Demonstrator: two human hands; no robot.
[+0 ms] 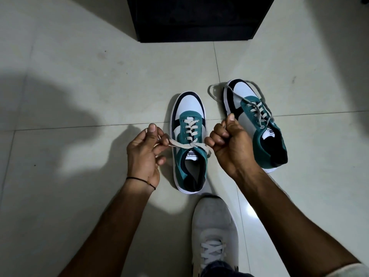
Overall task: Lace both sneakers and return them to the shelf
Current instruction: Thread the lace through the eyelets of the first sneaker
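We've got the teal sneaker [180, 108] flat on the tile floor [79, 96], toe pointing at the black shelf [199, 19]. Our left hand [142, 154] pinches one end of its cream lace [179, 144] between thumb and fingers. Our right hand [229, 144] is curled into a fist round the other end, and the two ends cross once at the top eyelets. The second sneaker [267, 152] sits just to the right, with its grey lace [259, 111] trailing loose past the toe.
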